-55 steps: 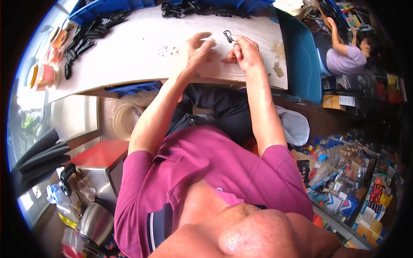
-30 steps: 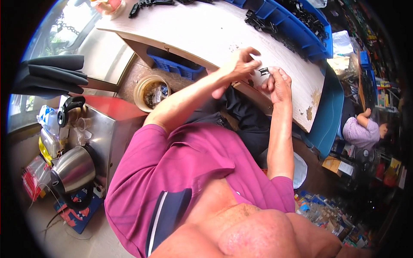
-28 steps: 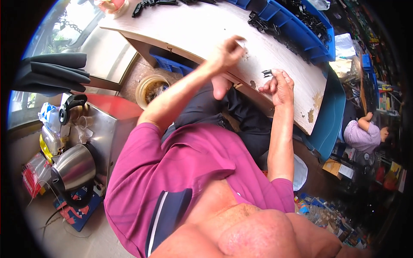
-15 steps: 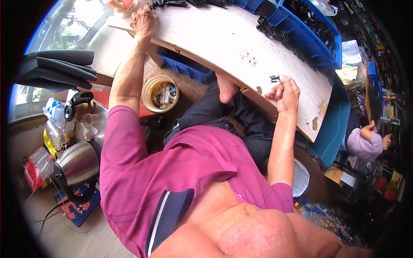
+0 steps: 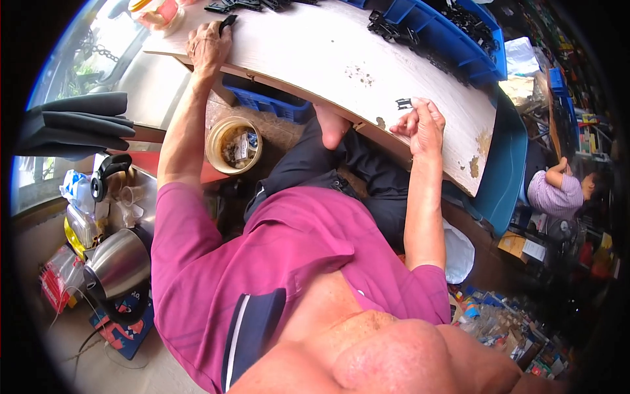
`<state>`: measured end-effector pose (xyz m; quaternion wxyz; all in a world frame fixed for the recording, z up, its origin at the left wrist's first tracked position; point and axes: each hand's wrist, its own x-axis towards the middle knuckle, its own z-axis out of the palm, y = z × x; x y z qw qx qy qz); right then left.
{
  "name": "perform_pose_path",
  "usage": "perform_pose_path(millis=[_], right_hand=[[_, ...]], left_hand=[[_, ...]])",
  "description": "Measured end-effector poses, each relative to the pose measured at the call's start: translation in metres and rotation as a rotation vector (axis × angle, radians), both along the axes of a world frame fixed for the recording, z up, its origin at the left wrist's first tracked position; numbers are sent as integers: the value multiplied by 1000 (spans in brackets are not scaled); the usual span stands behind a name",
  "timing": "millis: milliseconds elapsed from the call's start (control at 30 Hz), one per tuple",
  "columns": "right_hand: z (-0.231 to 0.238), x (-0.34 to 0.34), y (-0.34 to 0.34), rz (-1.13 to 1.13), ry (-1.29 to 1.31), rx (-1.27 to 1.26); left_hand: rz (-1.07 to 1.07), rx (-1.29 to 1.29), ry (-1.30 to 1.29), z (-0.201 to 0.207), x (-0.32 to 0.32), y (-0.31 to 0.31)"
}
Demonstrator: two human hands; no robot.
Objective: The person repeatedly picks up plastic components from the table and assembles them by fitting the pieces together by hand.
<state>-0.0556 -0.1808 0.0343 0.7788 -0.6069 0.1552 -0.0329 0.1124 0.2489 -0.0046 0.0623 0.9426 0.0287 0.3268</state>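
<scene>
At the far left of the white worktable, my left hand has its fingers closed on a small black plastic piece. A row of similar black pieces lies just beyond it. Over the table's right part, my right hand pinches a small black plastic clip between thumb and forefinger. The clip juts out to the left, its fine shape too small to make out. The other fingers of that hand are curled.
Blue bins full of black parts line the table's far right, with loose black parts beside them. A round tub stands on the floor below. To my left is a steel kettle. Another person sits at far right.
My left hand now shows a black piece in its fingers, near the row. My right hand still pinches its clip. The whole view has shifted slightly.
</scene>
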Motion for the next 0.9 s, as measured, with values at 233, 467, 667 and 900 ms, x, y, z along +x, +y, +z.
perform_pose_path(millis=[233,467,667,900], right_hand=[[2,1,1,-76,-25,61],[10,11,17,-134,-231,173],[2,13,11,-191,-246,62],[-5,12,13,-173,-260,55]], left_hand=[[-672,-1083,110,-4,-58,-126],[-891,-1599,453,6,-114,-244],[-955,-1388,616,17,-124,-271],[-978,-1378,603,11,-122,-272]])
